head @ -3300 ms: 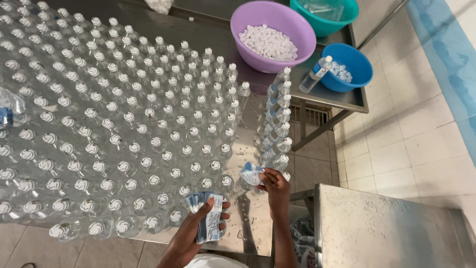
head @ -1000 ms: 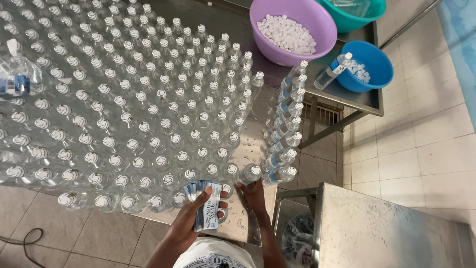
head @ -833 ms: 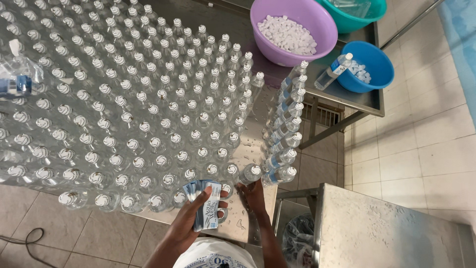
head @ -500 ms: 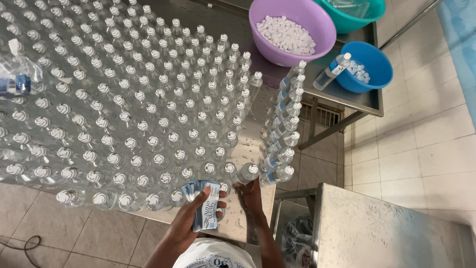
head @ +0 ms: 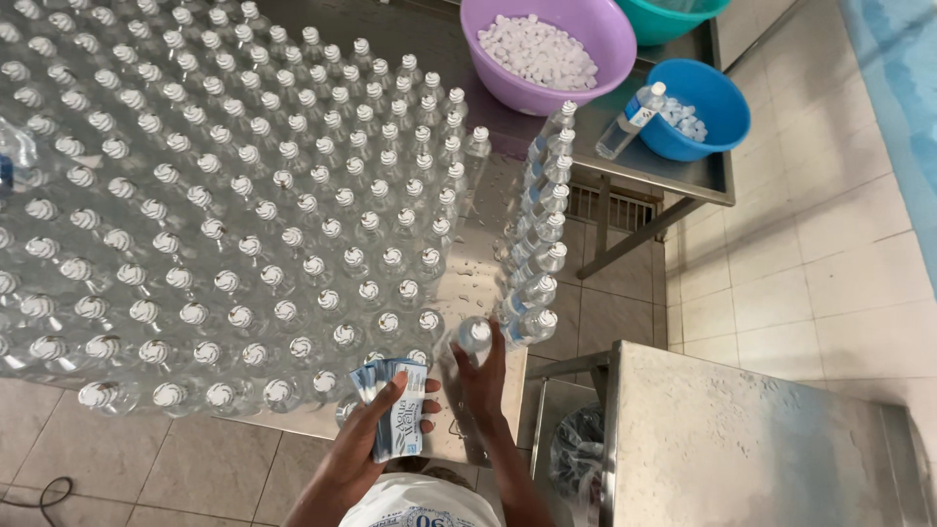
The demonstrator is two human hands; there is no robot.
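Pale floor tiles (head: 810,283) run under everything I see from up here, with a steel bench (head: 468,263) filling the upper left of my view. From its far left edge across to the middle, that bench is packed with clear capped bottles (head: 224,224) standing upright in tight rows, white caps toward me. Low in the frame, just off the near edge of the bench, my left hand (head: 376,434) holds a stack of blue and white labels (head: 395,415); its fingers (head: 425,405) are curled around the stack, thumb across the front, pinching it firmly. Just beside it to the right, my right hand (head: 485,376) reaches up to a single bottle (head: 473,342) at the near corner of the bench, its fingers wrapped about the bottle's body below the cap. That bottle stands between the unlabelled crowd and a single file of labelled bottles (head: 532,239) that runs away from me along the bench's right side. Farther back sit a purple bowl (head: 498,73) heaped with white caps (head: 542,49), then a teal bowl (head: 673,20) at the top edge, then a blue bowl (head: 717,107) with one bottle leaning on its rim. At lower right stands a steel cabinet (head: 761,439), well apart from the hands.
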